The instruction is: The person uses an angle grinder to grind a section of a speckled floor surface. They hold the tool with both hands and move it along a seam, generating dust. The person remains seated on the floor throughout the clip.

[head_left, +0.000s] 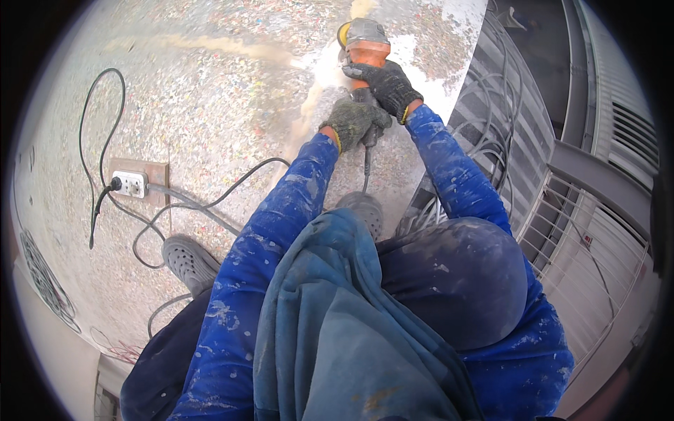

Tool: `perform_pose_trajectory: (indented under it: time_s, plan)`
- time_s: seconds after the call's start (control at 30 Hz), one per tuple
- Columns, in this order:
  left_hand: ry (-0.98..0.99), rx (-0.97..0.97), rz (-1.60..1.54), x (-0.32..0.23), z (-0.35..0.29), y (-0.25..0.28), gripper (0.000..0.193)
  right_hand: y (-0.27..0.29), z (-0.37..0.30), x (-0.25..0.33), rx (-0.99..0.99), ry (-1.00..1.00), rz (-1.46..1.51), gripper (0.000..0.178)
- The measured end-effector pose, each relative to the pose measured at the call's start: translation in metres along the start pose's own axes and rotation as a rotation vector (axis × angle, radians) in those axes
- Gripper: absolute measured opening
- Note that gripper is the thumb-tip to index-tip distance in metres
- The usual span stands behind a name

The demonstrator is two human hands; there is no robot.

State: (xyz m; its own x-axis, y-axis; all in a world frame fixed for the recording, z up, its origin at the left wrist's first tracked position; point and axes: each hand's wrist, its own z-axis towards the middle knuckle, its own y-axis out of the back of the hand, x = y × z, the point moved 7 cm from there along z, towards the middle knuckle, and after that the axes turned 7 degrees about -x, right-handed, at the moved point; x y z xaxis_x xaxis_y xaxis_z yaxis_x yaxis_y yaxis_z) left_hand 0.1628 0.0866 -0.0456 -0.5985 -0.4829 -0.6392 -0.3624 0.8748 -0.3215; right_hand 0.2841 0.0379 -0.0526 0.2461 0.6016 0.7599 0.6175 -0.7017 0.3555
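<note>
With both gloved hands I hold an orange and grey angle grinder (369, 50) against the speckled, multicoloured surface (232, 98). My right hand (386, 85) wraps round its orange body, nearer the grinder's head. Behind it, my left hand (354, 121) is closed on the rear of the grip, next to the black power cord (366, 170). A yellow edge of the disc or guard shows at the head's left side; the rest of the disc is hidden. White dust (404, 59) lies round the head, and a pale streak (305, 116) runs down from it.
A power strip (129, 184) on a wooden board sits at left with a black plug in it. Loose cable (210, 200) loops near my grey clog (189, 261). More coiled cables (491, 133) lie along the right edge, beside a white metal rack (583, 259).
</note>
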Motion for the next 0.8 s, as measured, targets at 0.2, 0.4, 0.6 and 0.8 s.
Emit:
perform_pose_trajectory:
  time_s: [0.2,0.4,0.6,0.8]
  plan:
    - [-0.008,-0.076,0.006,0.028,-0.019,0.019,0.016,-0.036,-0.023,-0.002,0.061,0.492,-0.789,0.037]
    - [-0.069,-0.075,0.139,0.048,-0.045,0.028,0.021,-0.047,-0.05,-0.014,0.086,0.305,-0.155,0.055]
    - [0.015,-0.065,0.07,0.087,-0.072,0.04,0.027,-0.074,-0.093,-0.023,0.016,0.748,-0.632,0.061]
    - [-0.29,-0.128,0.346,0.096,-0.069,0.033,0.036,-0.057,-0.097,-0.045,-0.035,0.394,-0.195,0.066]
